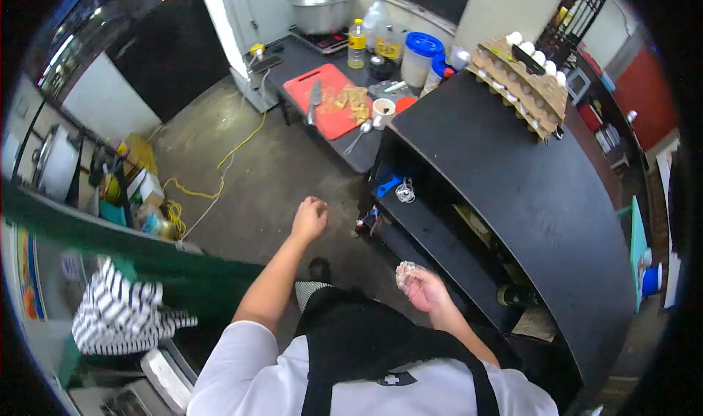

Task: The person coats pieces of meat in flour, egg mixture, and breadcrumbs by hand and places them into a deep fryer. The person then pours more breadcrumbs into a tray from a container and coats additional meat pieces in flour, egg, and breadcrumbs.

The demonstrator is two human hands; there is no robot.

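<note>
My left hand (311, 219) hangs over the floor in front of me, fingers loosely curled, with nothing visible in it. Lower and to the right, my right hand (427, 291) is beside the black shelf unit. Its fingers close around a pale, speckled, crumbly lump (406, 272); what it is exactly I cannot make out. Ahead, a red cutting board (299, 89) lies on a dark table, bearing a knife (315, 101) and cut light-brown pieces (352, 99). A white mug (382, 113) and a spoon (359, 136) are at the board's near right.
A black counter (498, 167) curves along my right, with egg trays (520, 86) on top and a blue-handled tool (388, 187) on its shelf. Behind the board stand a pot (320, 11), an oil bottle (356, 44) and a blue-lidded tub (421, 58). A yellow cord (222, 178) crosses the floor.
</note>
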